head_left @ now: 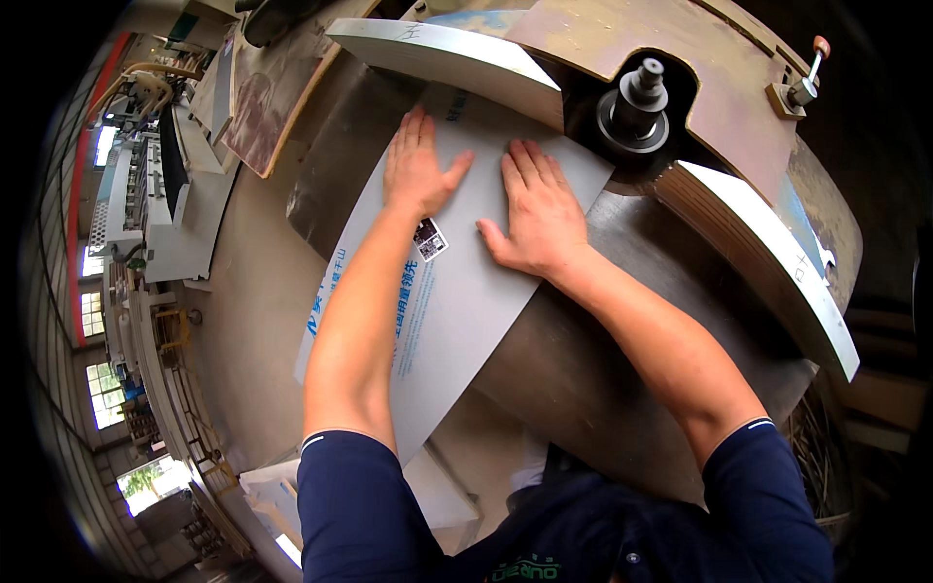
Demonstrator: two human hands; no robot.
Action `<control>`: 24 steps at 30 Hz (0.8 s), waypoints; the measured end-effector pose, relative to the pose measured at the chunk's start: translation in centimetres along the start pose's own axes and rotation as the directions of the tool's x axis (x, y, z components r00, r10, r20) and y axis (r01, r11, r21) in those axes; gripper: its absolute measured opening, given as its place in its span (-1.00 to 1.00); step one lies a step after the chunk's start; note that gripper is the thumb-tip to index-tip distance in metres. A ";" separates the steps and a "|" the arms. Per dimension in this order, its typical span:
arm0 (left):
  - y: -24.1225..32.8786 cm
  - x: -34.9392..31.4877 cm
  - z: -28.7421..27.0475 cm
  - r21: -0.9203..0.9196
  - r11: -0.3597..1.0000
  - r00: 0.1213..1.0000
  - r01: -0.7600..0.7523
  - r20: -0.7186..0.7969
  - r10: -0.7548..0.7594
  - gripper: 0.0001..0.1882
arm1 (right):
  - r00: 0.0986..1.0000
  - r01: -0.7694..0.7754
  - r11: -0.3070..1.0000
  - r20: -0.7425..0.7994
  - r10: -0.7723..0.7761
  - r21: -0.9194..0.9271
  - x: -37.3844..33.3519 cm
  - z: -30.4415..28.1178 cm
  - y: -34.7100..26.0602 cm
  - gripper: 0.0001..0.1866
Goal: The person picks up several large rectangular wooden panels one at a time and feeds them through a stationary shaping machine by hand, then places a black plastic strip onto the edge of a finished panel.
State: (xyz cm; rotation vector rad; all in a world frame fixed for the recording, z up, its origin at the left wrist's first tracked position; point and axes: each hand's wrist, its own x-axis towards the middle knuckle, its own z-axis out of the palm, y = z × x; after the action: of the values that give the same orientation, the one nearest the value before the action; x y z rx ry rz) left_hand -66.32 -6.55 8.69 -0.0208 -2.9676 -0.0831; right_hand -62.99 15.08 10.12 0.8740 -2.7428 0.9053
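A long grey panel with blue print and a small printed label (466, 243) lies across a dark metal machine table (573, 360). Flat on its far part rests my left hand (418, 170), fingers stretched forward and thumb out to the right. My right hand (540, 212) lies beside it, also open, nearer the panel's right edge. Past the panel's far right corner stands a dark upright spindle (635, 109) with stacked round collars, set in a rounded cut-out. Neither hand touches the spindle.
Curved white-faced guide pieces flank the spindle, one at far left (457, 53) and one at right (777, 262). A clamp lever with a red knob (821, 49) stands at the far right. Pale boards (442, 500) lie low near my body. Other machines (146, 194) line the left.
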 end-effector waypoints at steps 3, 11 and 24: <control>-0.4 0.2 0.7 -0.020 1.000 1.000 -0.010 -0.021 0.009 -0.10 | 1.000 -0.007 1.000 0.009 0.007 0.020 0.2 0.4 0.3 -0.18; -3.4 0.6 3.4 -0.080 0.996 0.992 -0.030 -0.124 0.020 -0.12 | 0.998 -0.010 1.000 -0.062 0.012 0.025 1.1 3.6 0.6 -0.26; -16.9 -22.0 -2.9 -0.181 0.672 0.675 0.718 0.416 -0.610 -0.13 | 0.323 -0.943 -0.032 0.934 0.150 0.331 -20.5 4.2 -9.0 -0.25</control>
State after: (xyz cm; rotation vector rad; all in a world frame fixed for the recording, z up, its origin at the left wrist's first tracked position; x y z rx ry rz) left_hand -44.45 -23.80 6.88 1.1463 -3.0398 -0.7446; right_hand -40.74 16.75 5.42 -0.5506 -2.8716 3.2771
